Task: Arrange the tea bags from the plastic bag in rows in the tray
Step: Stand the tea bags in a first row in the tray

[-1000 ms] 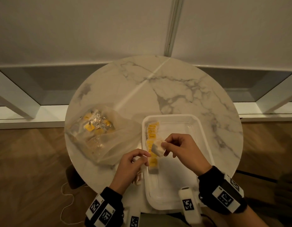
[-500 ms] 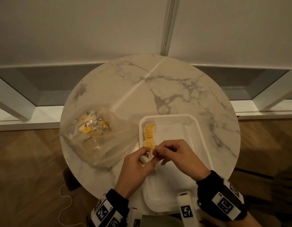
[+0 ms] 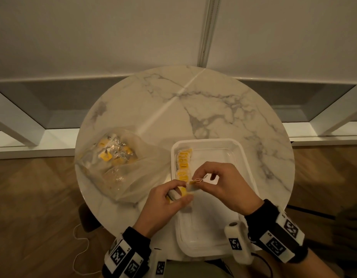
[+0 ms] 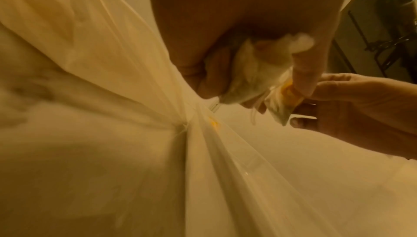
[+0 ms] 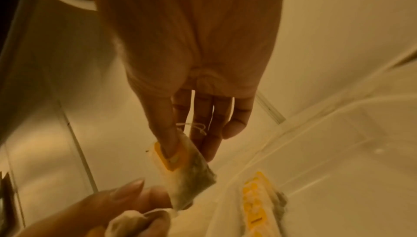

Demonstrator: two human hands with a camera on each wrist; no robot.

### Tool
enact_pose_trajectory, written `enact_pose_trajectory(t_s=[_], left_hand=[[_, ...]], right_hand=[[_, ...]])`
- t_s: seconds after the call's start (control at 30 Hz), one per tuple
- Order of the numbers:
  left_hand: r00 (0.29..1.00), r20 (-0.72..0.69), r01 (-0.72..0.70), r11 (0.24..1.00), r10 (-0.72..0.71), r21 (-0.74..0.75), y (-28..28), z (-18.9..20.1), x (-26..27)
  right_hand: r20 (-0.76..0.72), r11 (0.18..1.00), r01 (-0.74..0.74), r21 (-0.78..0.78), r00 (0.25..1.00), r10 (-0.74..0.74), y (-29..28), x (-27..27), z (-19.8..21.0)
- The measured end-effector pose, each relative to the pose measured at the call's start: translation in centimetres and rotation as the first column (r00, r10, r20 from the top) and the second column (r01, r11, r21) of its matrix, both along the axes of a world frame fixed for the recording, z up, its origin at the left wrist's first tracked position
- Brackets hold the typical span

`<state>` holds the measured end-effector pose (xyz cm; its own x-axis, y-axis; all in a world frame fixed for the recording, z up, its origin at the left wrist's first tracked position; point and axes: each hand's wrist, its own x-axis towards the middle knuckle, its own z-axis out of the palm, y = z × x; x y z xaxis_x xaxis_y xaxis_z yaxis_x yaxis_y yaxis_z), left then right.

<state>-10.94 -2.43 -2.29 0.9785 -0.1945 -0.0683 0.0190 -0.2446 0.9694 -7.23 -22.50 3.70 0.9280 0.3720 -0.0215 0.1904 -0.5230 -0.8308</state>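
The right hand (image 3: pixel 219 186) pinches one tea bag (image 5: pixel 187 171) by its yellow tag, while the left hand (image 3: pixel 165 201) grips spare tea bags (image 4: pixel 252 73). The row (image 3: pixel 183 165) lies just at twelve o'clock, running twelve-to-six along the tray (image 3: pixel 247 163)'s left wall; the right hand looks nearer. At ten o'clock the plastic bag (image 3: pixel 121 163) holds more.

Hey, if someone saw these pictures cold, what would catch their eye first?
Probably the two hands meeting over the tray's near-left side: the right hand pinches a tea bag, the left hand grips more. Next, the yellow-tagged row along the tray's left wall, then the plastic bag left of it.
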Motion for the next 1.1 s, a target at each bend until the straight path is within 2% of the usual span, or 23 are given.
enact_pose_trajectory(t_s=[0.07,0.13,0.27,0.43,0.53,0.7,0.9,1.1], left_hand=[[0.994,0.059,-0.094,0.995,0.093,0.027,0.4,0.1,-0.1],[0.984,0.110,-0.142,0.990,0.139,0.020,0.7,0.3,-0.1],[0.984,0.164,-0.071,0.997,0.067,0.017,0.4,0.7,0.0],[0.990,0.126,-0.064,0.997,0.068,-0.039,0.3,0.1,0.5],[0.994,0.078,-0.072,0.996,0.075,-0.045,0.6,-0.3,0.5],[0.997,0.080,-0.029,0.989,0.018,0.146,0.6,-1.5,-0.1],[0.998,0.065,-0.012,0.943,-0.011,0.333,0.6,-2.2,-0.6],[0.996,0.062,-0.089,0.924,0.071,0.372,0.9,-2.1,-0.4]], right_hand=[[0.000,0.997,-0.004,-0.075,1.000,0.004,0.0,0.0,-0.1],[-0.061,0.997,-0.034,-0.073,0.998,0.030,0.1,-0.3,-0.3],[-0.172,0.999,-0.045,0.021,0.984,0.048,0.4,-0.7,-0.9],[-0.299,0.993,0.010,0.118,0.954,0.026,0.3,-0.9,-2.0],[-0.375,0.995,-0.004,0.097,0.926,0.040,0.1,-1.3,-2.7],[-0.473,0.995,-0.082,-0.065,0.880,0.041,-0.2,-1.6,-4.5],[-0.604,0.984,-0.141,-0.105,0.795,0.050,0.0,-1.4,-6.0],[-0.654,0.974,-0.170,-0.150,0.756,0.031,0.1,-0.8,-7.1]])
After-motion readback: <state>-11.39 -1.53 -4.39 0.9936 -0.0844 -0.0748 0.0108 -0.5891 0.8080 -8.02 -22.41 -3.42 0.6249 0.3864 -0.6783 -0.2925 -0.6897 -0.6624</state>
